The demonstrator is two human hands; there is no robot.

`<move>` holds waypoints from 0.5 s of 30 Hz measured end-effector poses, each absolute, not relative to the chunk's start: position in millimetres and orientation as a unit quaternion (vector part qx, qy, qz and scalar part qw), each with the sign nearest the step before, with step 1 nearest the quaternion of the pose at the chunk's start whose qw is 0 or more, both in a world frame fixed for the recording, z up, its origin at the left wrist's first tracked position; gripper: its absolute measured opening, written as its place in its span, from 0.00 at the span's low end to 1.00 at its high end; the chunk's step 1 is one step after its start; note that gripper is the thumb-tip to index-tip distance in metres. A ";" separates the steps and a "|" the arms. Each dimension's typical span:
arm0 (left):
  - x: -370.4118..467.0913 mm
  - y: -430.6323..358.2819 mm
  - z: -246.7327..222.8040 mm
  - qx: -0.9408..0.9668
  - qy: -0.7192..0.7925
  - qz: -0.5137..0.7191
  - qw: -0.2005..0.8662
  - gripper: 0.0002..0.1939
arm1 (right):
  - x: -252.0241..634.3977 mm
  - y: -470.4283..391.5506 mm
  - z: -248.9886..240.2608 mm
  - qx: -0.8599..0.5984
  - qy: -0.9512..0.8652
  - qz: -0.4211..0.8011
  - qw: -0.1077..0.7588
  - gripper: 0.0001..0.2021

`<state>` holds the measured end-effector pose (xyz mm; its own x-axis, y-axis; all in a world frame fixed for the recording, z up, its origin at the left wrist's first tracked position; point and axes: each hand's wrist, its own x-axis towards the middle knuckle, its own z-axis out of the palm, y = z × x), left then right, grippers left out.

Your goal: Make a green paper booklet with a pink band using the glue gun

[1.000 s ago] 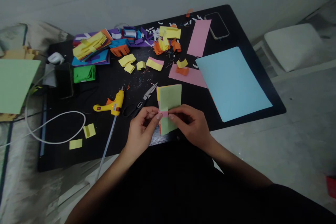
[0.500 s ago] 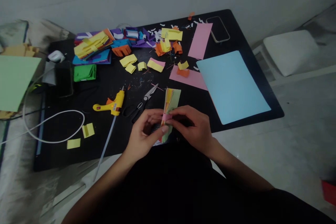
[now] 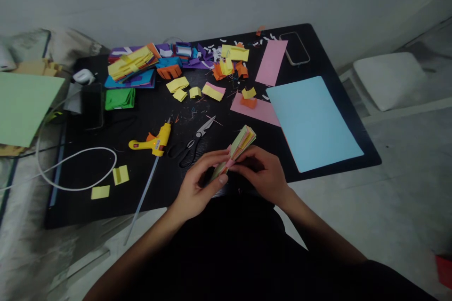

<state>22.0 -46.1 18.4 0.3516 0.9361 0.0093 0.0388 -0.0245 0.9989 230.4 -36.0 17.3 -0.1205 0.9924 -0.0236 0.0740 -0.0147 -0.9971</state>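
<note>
A slim bundle of coloured paper strips (image 3: 243,140), green, yellow and orange, is held over the table's front edge, tilted up to the right. Round its middle runs a pink paper band (image 3: 230,162). My left hand (image 3: 201,181) is closed on the bundle's lower part, thumb on the near side. The fingertips of my right hand (image 3: 263,171) pinch the pink band from the right. Just beyond my left hand lie black-handled scissors (image 3: 194,141), blades pointing away. A yellow glue gun (image 3: 155,142) with a long glue stick rests farther left.
On the black table (image 3: 141,117), paper stacks (image 3: 132,63), a green paper bundle (image 3: 120,99) and scraps fill the back left. Blue sheets (image 3: 314,122), pink strips (image 3: 271,63) and a phone (image 3: 297,49) lie right. A white cable (image 3: 81,150) loops at left; a white stool (image 3: 388,80) stands beyond.
The bundle has turned from nearly upright to leaning right, and its layered edges now face up. Both hands stay on it. The whole view has shifted slightly.
</note>
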 end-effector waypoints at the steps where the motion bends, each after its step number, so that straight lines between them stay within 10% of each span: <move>1: 21.7 -45.2 17.5 0.589 0.411 0.393 0.574 0.18 | 230.2 -35.7 19.3 -0.489 -0.534 0.522 0.451 0.10; 15: 24.4 -43.5 18.0 0.473 0.365 0.366 0.713 0.32 | 216.9 -40.9 24.8 -0.449 -0.402 0.634 0.485 0.17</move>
<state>24.4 -43.5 18.0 0.4644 0.8684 -0.1738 -0.1765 0.2830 0.9427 216.9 -40.9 24.8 -0.1273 0.9756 -0.1787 -0.2535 -0.2061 -0.9451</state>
